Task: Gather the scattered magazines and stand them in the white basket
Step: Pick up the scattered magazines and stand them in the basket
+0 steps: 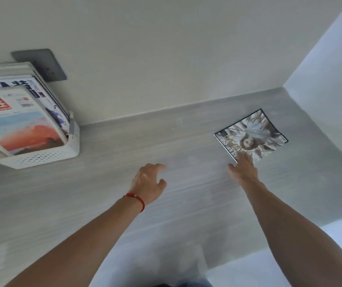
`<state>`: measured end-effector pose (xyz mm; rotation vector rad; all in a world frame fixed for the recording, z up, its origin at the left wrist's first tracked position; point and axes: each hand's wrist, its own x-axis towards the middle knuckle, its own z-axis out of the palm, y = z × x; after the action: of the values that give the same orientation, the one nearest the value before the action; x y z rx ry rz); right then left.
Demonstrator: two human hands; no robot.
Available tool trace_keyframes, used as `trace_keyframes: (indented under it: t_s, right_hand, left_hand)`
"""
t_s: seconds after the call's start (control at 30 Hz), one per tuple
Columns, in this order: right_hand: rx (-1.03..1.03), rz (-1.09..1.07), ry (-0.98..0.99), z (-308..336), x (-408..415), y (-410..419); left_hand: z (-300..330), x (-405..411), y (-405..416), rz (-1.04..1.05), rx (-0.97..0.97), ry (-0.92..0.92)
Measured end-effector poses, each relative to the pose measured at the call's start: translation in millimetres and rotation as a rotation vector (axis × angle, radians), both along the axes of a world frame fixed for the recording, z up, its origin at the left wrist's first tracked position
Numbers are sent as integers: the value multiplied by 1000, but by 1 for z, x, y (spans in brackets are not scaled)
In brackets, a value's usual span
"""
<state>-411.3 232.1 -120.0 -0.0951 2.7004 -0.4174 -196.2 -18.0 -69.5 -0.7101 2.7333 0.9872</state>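
One magazine (253,133) with a pale illustrated cover lies flat on the grey desk (108,193), far right near the corner. My right hand (243,168) reaches out flat, its fingertips touching the magazine's near edge. My left hand (148,183), a red string at its wrist, hovers over the desk's middle with fingers loosely curled and nothing in it. The white perforated basket (41,156) stands at the far left against the wall. Several magazines (18,123) stand leaning in it, the front one with a red title and an orange picture.
A grey wall socket plate (43,65) sits on the wall behind the basket. The back wall meets a side wall at the right, closing off the desk corner beyond the magazine. The desk's front edge runs along the lower right.
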Motion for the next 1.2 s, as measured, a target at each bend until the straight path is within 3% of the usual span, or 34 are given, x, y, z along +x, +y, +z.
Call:
trace_keyframes:
  t_s: [0.13, 0.27, 0.37, 0.43, 0.5, 0.57, 0.67, 0.77, 0.9, 1.0, 1.1, 1.2]
  right_hand:
    - [112, 47, -11, -11, -8, 4]
    - [235, 162, 70, -5, 34, -34]
    - [6, 413, 190, 0, 86, -69]
    - [-271, 585, 140, 7, 107, -87]
    - [-401, 653, 119, 14, 105, -98]
    - [-280, 668, 183, 12, 91, -102]
    - [43, 650, 54, 4, 87, -100]
    - [68, 722, 128, -3, 121, -105]
    - [-90, 560, 95, -7, 154, -120]
    - [-263, 303, -145, -6, 151, -136]
    - [-418, 155, -342, -2, 145, -149]
    - [-552, 100, -410, 3, 153, -168]
  left_hand:
    - [-7, -15, 25, -23, -20, -63]
    - [-15, -20, 44, 3, 15, -107]
    - [-20, -13, 47, 91, 26, -143]
    - [-22, -5, 44, 210, 27, -158]
    - [-23, 6, 38, 359, 63, -165]
    - [-23, 18, 35, 517, 114, -168]
    - [-24, 37, 39, 830, 148, -162]
    - [-31, 55, 45, 990, 170, -248]
    - [-43, 71, 29, 1107, 334, -194]
    - [-43, 81, 14, 1200, 538, -105]
    - [-42, 91, -2, 1094, 564, -54]
    - [-28, 106, -33, 992, 648, 117]
